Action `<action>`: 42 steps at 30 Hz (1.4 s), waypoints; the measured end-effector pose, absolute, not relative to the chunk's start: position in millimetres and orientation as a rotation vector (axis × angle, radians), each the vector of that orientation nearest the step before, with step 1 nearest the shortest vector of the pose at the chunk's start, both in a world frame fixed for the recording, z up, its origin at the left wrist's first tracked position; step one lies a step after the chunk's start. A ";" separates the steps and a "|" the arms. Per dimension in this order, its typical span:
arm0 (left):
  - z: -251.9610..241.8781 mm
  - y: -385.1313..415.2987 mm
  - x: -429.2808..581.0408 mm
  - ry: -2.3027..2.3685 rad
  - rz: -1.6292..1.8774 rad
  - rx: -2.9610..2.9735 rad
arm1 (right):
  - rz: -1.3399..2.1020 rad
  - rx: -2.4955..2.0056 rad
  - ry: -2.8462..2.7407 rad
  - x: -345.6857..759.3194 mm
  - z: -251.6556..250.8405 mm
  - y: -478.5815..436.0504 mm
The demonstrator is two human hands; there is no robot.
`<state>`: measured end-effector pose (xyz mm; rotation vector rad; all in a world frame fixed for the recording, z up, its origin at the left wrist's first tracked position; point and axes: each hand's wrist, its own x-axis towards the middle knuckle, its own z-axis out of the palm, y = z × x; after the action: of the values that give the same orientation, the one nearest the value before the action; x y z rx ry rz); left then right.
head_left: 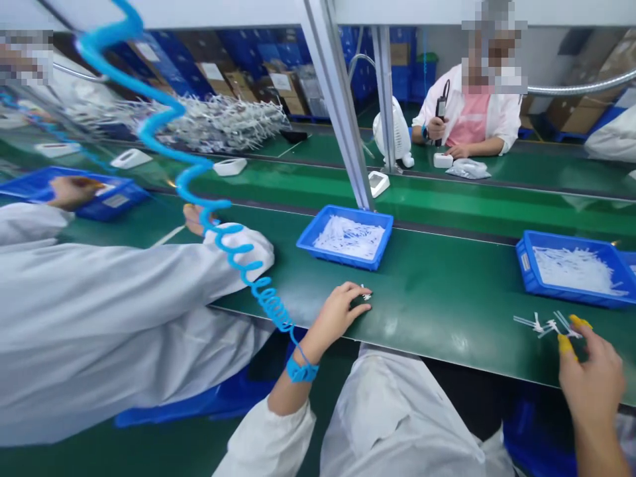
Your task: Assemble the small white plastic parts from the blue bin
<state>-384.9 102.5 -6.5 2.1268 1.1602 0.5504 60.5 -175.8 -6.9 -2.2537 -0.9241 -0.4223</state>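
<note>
My left hand (338, 313), a blue wrist strap (302, 370) on its wrist, rests at the near edge of the green work surface. Its thumb and forefinger are apart, around a few tiny white parts (366, 296). Over on the right, my right hand (593, 371) wears yellow finger cots (566, 346) on thumb and forefinger. Those tips are spread beside a small group of white plastic pieces (538, 326) and clear thin strips (523, 321) lying on the surface. Whether the right fingertips touch a piece is hard to make out.
A blue tray (342, 258) of white strips stands ahead of my left hand, another blue tray (549, 285) at right. A coiled blue cord (199, 169) hangs across the left. Co-workers' sleeves (124, 285) reach in at left; a person (477, 119) sits opposite. A metal post (342, 99) rises between.
</note>
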 end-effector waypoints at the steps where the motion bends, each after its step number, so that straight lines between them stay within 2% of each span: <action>1: -8.5 102.9 -384.4 1.156 0.537 2.162 | -0.398 -2.235 -0.912 51.2 -6.8 -171.0; 3: -8.6 99.4 -378.0 1.143 0.558 2.174 | -0.222 -2.125 -0.920 24.0 -4.6 -156.2; 9: 16.4 75.8 -330.2 0.826 0.713 1.952 | 0.976 -1.472 -0.961 -78.9 4.1 -65.5; 12: 22.2 74.7 -303.2 0.731 0.761 1.951 | 1.230 -1.311 -0.920 -112.6 9.1 -11.4; 17: 26.4 106.9 -291.9 0.773 0.814 1.921 | 1.286 -1.238 -0.851 -115.5 12.2 45.6; 22: 43.9 193.8 -322.7 0.958 0.881 1.986 | 1.314 -1.245 -0.758 -94.6 5.8 62.0; 28: 40.0 289.1 -331.4 1.172 0.505 2.228 | 1.437 -1.197 -0.667 -93.5 3.1 59.8; 36: 21.1 296.0 -324.4 1.182 0.423 2.299 | 1.473 -1.175 -0.635 -92.9 1.6 61.6; 42: 30.8 302.2 -336.5 1.240 0.476 2.260 | 1.475 -1.135 -0.634 -89.9 -1.3 62.3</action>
<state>-336.5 302.2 30.8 2.2600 1.2404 0.4758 -89.9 62.3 -1.3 -1.1353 -0.6339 1.4747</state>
